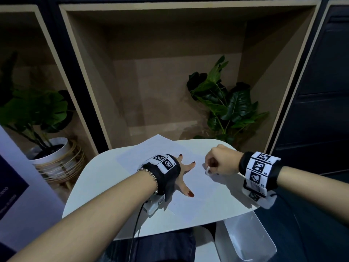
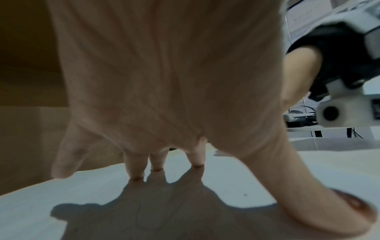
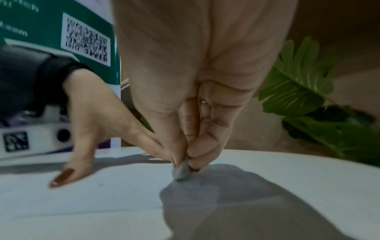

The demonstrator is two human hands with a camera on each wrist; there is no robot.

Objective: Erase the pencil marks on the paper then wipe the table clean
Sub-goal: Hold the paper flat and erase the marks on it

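Note:
A white sheet of paper (image 1: pixel 200 188) lies across the small white table (image 1: pixel 98 188). My left hand (image 1: pixel 184 173) rests flat on the sheet with its fingers spread, holding it down. In the left wrist view its fingertips (image 2: pixel 197 162) and thumb touch the paper (image 2: pixel 102 194). My right hand (image 1: pixel 217 163) pinches a small white eraser (image 1: pixel 207 169) between thumb and fingers. In the right wrist view the eraser (image 3: pixel 180 172) touches the paper (image 3: pixel 102 203) with its tip. No pencil marks are plain to see.
A potted plant (image 1: pixel 47 148) in a white pot stands on the floor at the left. Another leafy plant (image 1: pixel 226 103) stands behind the table at the right. A clear plastic bin (image 1: pixel 249 241) sits below the table's right front edge. Wooden alcoves rise behind.

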